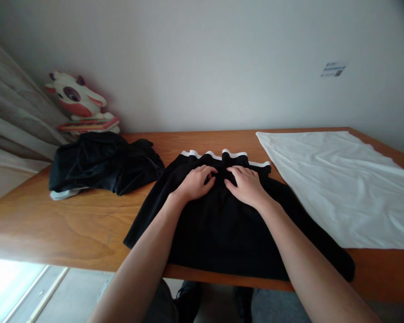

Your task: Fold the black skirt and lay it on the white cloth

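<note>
Both hands, left hand (195,182) and right hand (245,185), press flat with fingers spread open on the black garment (222,220), pinning it smooth against the counter (87,224).

Wooden table (87,224), against wall. On it: black garment (222,224) centre, dark clothes heap (101,163) left. White cloth (340,188) right.

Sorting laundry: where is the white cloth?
The white cloth lies flat on the table's right side, just right of the black garment under both hands.
</note>
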A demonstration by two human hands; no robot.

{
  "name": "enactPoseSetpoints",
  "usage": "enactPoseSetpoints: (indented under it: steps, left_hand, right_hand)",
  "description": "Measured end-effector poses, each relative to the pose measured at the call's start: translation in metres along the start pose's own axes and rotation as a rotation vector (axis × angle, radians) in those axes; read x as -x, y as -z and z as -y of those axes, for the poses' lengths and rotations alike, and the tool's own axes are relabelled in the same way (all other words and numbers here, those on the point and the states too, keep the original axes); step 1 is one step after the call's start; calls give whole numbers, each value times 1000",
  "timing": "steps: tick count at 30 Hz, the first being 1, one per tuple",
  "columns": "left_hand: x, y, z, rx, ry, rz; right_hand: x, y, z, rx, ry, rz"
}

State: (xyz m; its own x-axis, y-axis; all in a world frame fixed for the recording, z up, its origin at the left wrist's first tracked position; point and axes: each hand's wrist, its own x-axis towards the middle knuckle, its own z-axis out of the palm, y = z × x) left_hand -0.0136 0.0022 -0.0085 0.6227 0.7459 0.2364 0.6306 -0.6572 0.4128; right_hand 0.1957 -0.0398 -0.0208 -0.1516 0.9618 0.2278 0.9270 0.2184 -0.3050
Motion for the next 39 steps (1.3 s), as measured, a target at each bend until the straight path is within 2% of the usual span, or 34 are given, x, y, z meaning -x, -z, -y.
enactPoseSetpoints:
  steps: [4,9,14,19,24,28,32,36,39]
  left_hand:
    - [20,22,-17,-198,14,142]
    - [46,45,-22,-222,77,218]
    - [63,63,-18,-251,218,266]
    - [81,94,-26,-181,390,422]
    - [101,110,-29,-147,462,547]
    - [111,108,-29,-102,455,537]
    - [118,108,-29,-77,417,482]
    - [129,112,-22,-29,404,437]
    - [138,112,-5,-101,453,314]
  right_hand:
    - [-1,1,-3,-26,8,12]
    - [-1,8,-4,-68,22,86]
    - [10,40,-3,-135,28,229]
    - [33,77,5,-200,-98,327]
    - [62,84,16,-188,-209,492]
    - [68,83,28,-93,-268,524]
    - [71,91,33,-92,-250,563]
    - [85,100,21,-98,-279,536]
    - [94,95,2,-122,-273,462]
